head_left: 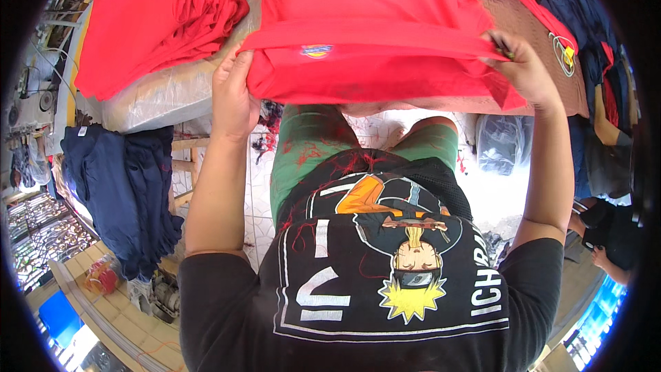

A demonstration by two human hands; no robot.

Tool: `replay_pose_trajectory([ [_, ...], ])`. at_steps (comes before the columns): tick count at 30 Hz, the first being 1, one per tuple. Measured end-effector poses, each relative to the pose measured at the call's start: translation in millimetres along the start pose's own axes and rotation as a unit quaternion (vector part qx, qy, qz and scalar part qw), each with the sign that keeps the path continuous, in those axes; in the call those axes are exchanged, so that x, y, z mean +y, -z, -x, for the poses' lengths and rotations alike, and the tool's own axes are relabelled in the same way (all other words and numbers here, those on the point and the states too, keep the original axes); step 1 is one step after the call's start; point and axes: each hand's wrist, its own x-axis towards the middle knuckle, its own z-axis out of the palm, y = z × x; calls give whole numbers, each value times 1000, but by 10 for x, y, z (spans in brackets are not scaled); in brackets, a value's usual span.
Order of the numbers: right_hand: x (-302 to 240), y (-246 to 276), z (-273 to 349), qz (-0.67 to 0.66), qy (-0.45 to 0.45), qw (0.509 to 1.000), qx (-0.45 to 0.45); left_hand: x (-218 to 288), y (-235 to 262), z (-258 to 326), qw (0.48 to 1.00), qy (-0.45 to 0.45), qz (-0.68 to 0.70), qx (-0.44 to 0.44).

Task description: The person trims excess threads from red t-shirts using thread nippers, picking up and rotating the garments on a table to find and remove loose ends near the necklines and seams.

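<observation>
**Both Hands Gripping a Folded Red Garment**

The left hand [234,93] is closed on the left edge of the red garment [375,62], at 10 o'clock. The right hand [525,69] is pinched shut on its right edge, at 2 o'clock. The garment spans between them, over a brown board [533,34]. A red fabric pile [158,14] lies at 11 o'clock; navy garments [117,179] hang at 9 o'clock.
</observation>
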Motion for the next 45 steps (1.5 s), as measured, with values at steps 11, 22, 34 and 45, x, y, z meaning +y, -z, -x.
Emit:
replay_pose_trajectory([
  [11, 635, 95, -590, 339, -58, 916, 206, -263, 44, -691, 773, -156, -615, 10],
  [22, -58, -1251, -651, 155, 115, 981, 37, -384, -279, -503, 712, -160, -645, -225],
  [34, 216, -1363, -698, 132, 91, 987, 27, -451, -120, -486, 704, -237, -643, -186],
  [45, -51, -1402, -625, 136, 181, 974, -2, -340, -190, -284, 826, -50, -545, -131],
])
